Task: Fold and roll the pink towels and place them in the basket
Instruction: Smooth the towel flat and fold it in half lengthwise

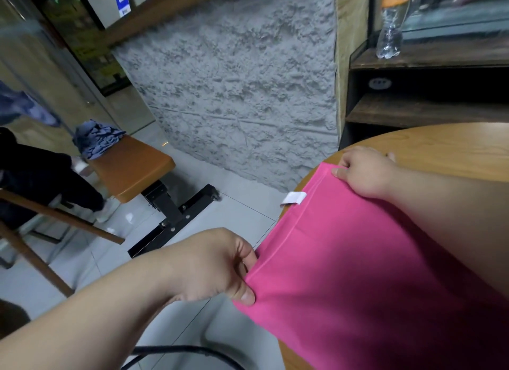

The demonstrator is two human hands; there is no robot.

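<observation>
Towel [371, 273], pink, lies spread over the round table [440, 146]. Its hemmed edge runs along the table's left rim, with a white tag [294, 197] sticking out past it. The left hand [214, 265], just off the table's near-left rim, has its fingers [245, 294] pinching the towel's near corner. The right hand [363, 171], over the table's far-left part, pinches the far corner of the same edge.

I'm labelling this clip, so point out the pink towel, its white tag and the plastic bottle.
pink towel [358, 273]: head view, middle of the cloth
white tag [294, 198]: head view, its centre
plastic bottle [389, 34]: head view, clear body below the label
</observation>
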